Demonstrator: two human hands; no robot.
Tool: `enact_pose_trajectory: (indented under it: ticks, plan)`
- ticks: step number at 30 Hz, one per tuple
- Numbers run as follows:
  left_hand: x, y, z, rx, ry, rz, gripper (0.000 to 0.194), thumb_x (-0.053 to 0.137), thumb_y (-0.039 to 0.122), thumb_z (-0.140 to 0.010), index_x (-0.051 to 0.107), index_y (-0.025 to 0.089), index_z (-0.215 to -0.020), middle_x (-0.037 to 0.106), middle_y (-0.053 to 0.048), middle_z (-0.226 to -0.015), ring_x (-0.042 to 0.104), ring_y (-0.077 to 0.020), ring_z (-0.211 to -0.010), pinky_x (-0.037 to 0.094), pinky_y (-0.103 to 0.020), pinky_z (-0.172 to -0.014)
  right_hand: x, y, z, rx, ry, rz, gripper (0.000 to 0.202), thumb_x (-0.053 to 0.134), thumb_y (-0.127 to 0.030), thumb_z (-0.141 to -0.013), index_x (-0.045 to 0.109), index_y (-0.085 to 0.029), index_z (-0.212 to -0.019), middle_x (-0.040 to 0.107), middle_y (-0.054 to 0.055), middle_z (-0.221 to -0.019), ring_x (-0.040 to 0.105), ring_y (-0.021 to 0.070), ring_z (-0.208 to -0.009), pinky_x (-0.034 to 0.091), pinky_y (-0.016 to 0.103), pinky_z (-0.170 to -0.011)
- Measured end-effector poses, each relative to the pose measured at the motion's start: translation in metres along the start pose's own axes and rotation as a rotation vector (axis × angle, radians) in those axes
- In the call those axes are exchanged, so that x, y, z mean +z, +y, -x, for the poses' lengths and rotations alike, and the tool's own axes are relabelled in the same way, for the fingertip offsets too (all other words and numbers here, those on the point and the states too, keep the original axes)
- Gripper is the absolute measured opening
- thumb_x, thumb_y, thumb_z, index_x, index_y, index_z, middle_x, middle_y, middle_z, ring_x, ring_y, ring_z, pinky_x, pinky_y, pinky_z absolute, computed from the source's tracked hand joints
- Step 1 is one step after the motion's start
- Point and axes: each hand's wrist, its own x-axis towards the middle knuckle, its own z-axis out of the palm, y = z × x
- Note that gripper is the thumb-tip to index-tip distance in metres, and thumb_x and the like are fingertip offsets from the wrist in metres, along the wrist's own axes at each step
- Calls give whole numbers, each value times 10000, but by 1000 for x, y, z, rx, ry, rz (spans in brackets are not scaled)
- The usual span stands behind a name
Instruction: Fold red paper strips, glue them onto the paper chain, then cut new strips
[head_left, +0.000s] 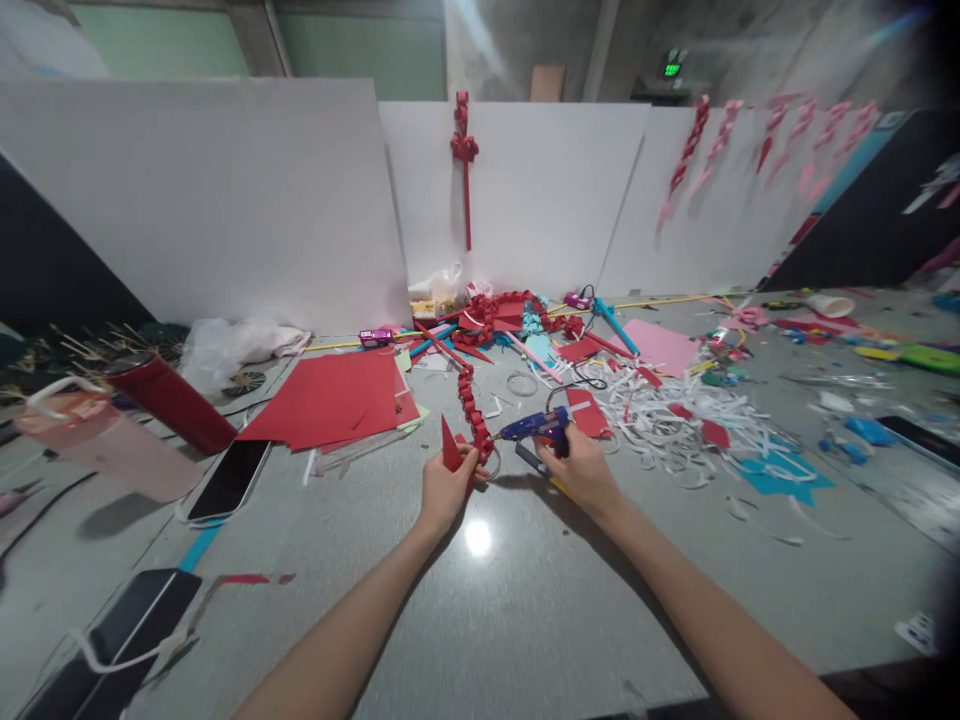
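1. Pinching the chain [470,405] by its near end in my left hand [448,487], over the table [465,620].
2. Gripping the glue gun [529,426] in my right hand [585,468], nozzle [497,437] near the chain, perhaps touching; too small to tell.

- Surface [480,640]: grey, reflecting a bright spot of light.
- Left: a red bottle [176,405] and a pink bottle [112,440] are standing near a dark-screened phone [231,480].
- Left of centre: red paper sheets [330,395] are overlapping.
- Right: white strips [675,415] are lying tangled beside blue paper [799,487].
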Motion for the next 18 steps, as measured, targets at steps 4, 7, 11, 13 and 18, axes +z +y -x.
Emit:
enact_pose_trajectory:
  ticks: [4, 7, 11, 13, 18]
  plan:
    - [2, 0, 1, -23, 13, 28, 533, 842, 583, -745, 678, 105, -917, 759, -101, -708, 734, -215, -566, 607, -300, -531, 7, -2, 3, -43, -24, 6, 311, 563, -437, -1025, 622, -148, -1120, 688, 76, -806, 644, 217, -664, 481, 319, -662]
    - [4, 4, 3, -44, 25, 28, 528, 859, 571, -725, 678, 105, -895, 752, -98, -690, 733, -216, -560, 613, -302, -527, 7, -4, 2, -60, -38, 9, 349, 536, -428, -1043, 603, -126, -1203, 698, 90, -819, 668, 237, -689, 499, 330, -670]
    - [5, 10, 5, -45, 15, 23, 500, 856, 553, -733, 679, 106, -872, 747, -93, -682, 722, -201, -545, 619, -304, -536, 6, -7, 0, -75, -38, 8, 295, 525, -378, -1049, 606, -139, -1201, 704, 93, -829, 688, 243, -718, 509, 328, -685]
    - [5, 11, 6, -44, 14, 25, 493, 855, 548, -735, 677, 107, -866, 745, -88, -676, 717, -196, -538, 614, -298, -528, 6, -8, 0, -92, -40, 7, 263, 527, -347, -1045, 610, -143, -1188, 707, 95, -833, 693, 246, -728, 509, 326, -685]
    - [6, 10, 6, -45, 9, 23, 504, 850, 552, -736, 674, 106, -889, 746, -86, -678, 706, -189, -523, 607, -294, -516, 6, -10, 0, -115, -41, 19, 210, 512, -296, -1042, 611, -150, -1156, 708, 103, -841, 697, 253, -745, 503, 324, -683]
